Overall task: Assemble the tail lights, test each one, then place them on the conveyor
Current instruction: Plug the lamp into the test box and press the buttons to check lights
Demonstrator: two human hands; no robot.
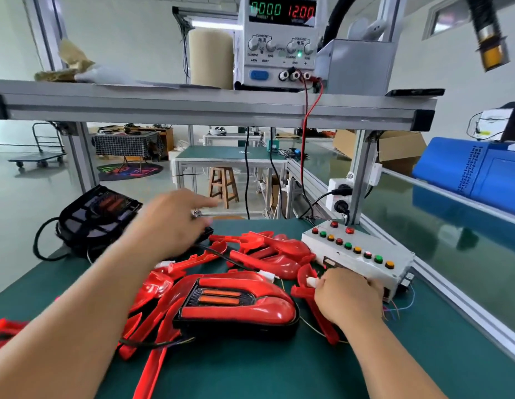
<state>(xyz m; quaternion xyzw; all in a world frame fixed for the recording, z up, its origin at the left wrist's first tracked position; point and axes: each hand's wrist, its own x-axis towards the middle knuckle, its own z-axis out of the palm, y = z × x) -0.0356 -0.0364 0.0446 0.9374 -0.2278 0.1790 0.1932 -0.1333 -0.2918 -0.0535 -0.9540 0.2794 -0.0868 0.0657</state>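
Hands: two. The right hand pinches one white plug, lower right, beside the button box with eleven buttons. The left hand, middle, is blurred, one finger out; I cannot tell its grip. One finished tail light lies lower middle among loose red shells.
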